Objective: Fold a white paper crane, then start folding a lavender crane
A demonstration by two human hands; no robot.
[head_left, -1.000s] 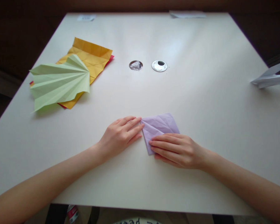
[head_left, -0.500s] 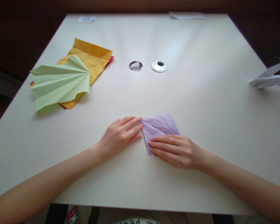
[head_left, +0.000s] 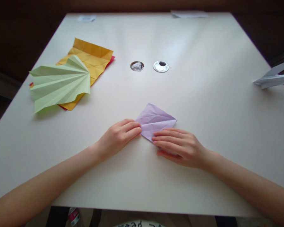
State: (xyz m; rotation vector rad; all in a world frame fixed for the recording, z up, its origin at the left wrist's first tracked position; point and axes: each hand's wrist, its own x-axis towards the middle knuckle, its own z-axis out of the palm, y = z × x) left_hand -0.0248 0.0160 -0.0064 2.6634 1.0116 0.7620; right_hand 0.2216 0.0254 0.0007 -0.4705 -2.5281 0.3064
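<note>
A folded sheet of purple origami paper (head_left: 153, 116) lies on the table in front of me, creased, with one corner aimed away from me and another at the right. At its left corner my left hand (head_left: 123, 134) is closed, fingertips on the paper's edge and the thumb mostly hidden. My right hand (head_left: 177, 145) rests on the near right part of the paper. Its fingers are stretched out flat, covering the lower corner.
To the left, pleated light green paper (head_left: 63, 83) overlaps creased yellow paper (head_left: 94, 56), with red paper (head_left: 110, 60) beneath. Two round table holes, one with a metal-looking rim (head_left: 161, 66), sit farther back. Folded white paper (head_left: 272, 80) stands at the right edge. A bottle (head_left: 73, 217) is below the table.
The purple paper has been turned on the table, so that a corner now points away and one to the right. My left hand has closed at its left corner.
</note>
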